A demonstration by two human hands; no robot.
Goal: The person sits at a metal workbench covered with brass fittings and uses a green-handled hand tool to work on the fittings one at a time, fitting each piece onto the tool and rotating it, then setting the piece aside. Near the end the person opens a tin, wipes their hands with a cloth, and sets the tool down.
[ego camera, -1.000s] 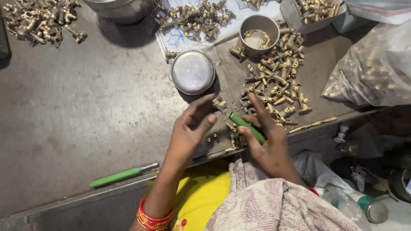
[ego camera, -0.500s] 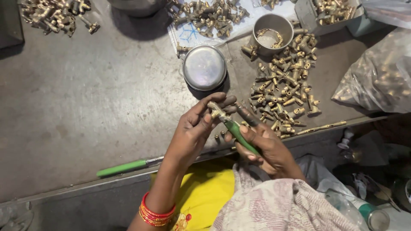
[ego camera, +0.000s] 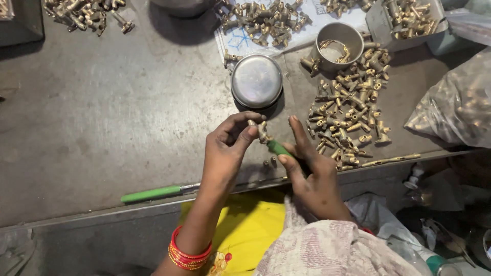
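Closest to the person, the right hand (ego camera: 312, 176) is wrapped tight around the green handle of a small tool (ego camera: 279, 148). The tool points up and to the left, away from the body, and its tip meets a little brass fitting (ego camera: 262, 131).

The left hand (ego camera: 228, 149) pinches that fitting between thumb and fingertips, so this hand is closed on it too. The fitting sits just above the front edge of the grey metal table (ego camera: 102, 128), held in the air between both hands. Its long side looks to run mostly up and down, but it is too small to be sure. The left hand is nearer to it.

To the left lies another green-handled tool (ego camera: 153, 193). Farther back sits a round shiny lid (ego camera: 257, 82), a heap of brass fittings (ego camera: 348, 107) and a metal cup (ego camera: 337, 45).
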